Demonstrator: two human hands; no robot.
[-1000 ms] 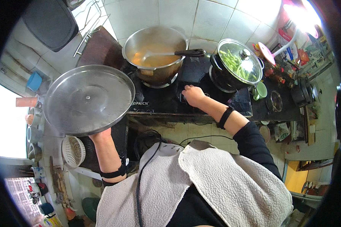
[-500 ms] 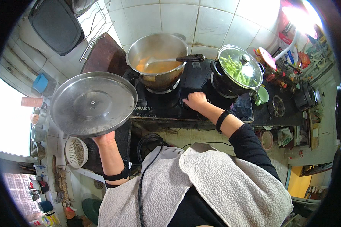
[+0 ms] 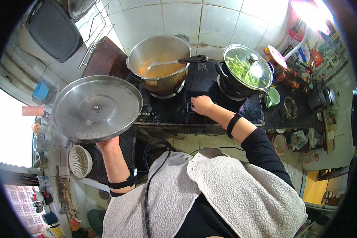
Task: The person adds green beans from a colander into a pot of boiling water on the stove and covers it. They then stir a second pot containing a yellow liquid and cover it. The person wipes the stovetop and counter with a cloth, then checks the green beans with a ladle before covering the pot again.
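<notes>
My left hand (image 3: 108, 145) holds a large round metal lid (image 3: 97, 115) tilted up at the left, its underside facing me; most of the fingers are hidden behind it. At the front middle of the black gas stove (image 3: 202, 81), my right hand (image 3: 202, 105) is closed on a control knob (image 3: 190, 106), which the fingers partly cover. On the left burner stands an uncovered metal pot (image 3: 162, 84) of orange-brown food. A ladle (image 3: 191, 59) with a black handle rests in it. The right burner carries a black pot (image 3: 236, 85) of green pods under a glass lid (image 3: 236, 52).
A light green mug (image 3: 273, 97) stands right of the stove, beside a pink-based lamp (image 3: 277, 57). At the left are a dark brown board (image 3: 105, 59) and a white plastic basket (image 3: 80, 161). A black cable (image 3: 151, 182) hangs down my front.
The view has shifted slightly, moving the stove and pots a little left in the picture. The lid stays raised in my left hand, and my right hand remains at the knob.
</notes>
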